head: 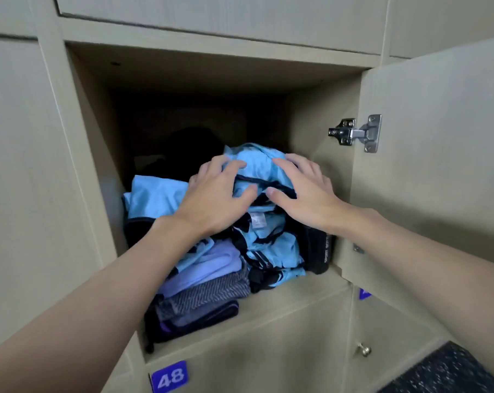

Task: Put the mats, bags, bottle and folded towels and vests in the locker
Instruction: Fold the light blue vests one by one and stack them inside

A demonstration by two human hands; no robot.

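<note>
Two palms down on the heap of vests (254, 163) inside the locker (282, 302): left hand (220, 199) and right hand (305, 191) side by side, fingers spread wide and laid flat, pinching nothing. Under the fingertips, thin blue cloth with black trim; by the look of it soft, light, limp and a little slippery. Probably puffs back up once released, so best pressed from the top. If lifting, better scooped from beneath on flat palms than tugged by one edge. No clear long axis to the heap: rumpled, about as wide as deep, crest just beyond the fingertips, loose folds spilling back toward the wrists. Below the left wrist, folded towels (211, 270) stacked flat and touching the vests, folded edges facing the opening. Below the right wrist, a dark cylinder, probably the bottle (319, 251), right against the vests. Standing or lying, cannot tell.
</note>
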